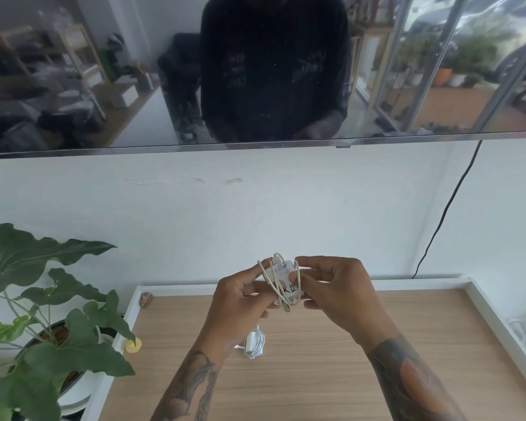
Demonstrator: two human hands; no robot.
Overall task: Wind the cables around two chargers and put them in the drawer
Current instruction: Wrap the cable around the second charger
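White wall and a dark television (pixel 255 68) back our wooden tabletop (pixel 331 360). Above it, our left hand (pixel 240 302) and right hand (pixel 337 287) grip a cable-wrapped white charger (pixel 283 281); another wound charger (pixel 253 344) lies below on the wood.

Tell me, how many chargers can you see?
2. One white charger is held up between the left hand and right hand. The second charger, already wound, lies on the wooden surface below. More may be hidden.
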